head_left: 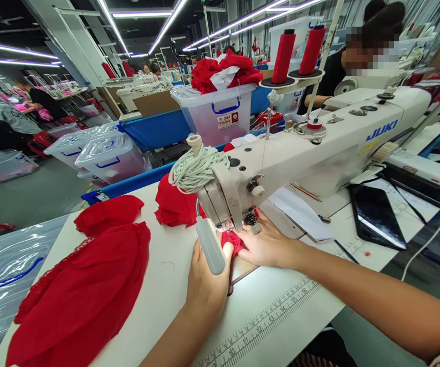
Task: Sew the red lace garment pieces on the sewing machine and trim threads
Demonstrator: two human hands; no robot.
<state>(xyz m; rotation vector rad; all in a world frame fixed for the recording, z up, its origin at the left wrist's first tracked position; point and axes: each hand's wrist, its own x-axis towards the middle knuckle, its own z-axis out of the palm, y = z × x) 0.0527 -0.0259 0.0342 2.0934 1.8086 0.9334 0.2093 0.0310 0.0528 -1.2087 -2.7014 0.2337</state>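
A small piece of red fabric lies under the needle of a white JUKI sewing machine. My left hand rests on the table in front of the machine head, fingers pressed down on the near edge of the fabric. My right hand lies flat beside the presser foot, fingers spread and touching the fabric from the right. A grey lamp tube on the machine hides part of my left hand. A coil of white cord sits on the machine head.
Stacks of red fabric lie on the white table at left. A dark tablet lies at right. Two red thread cones stand behind the machine. Plastic bins and other workers fill the background.
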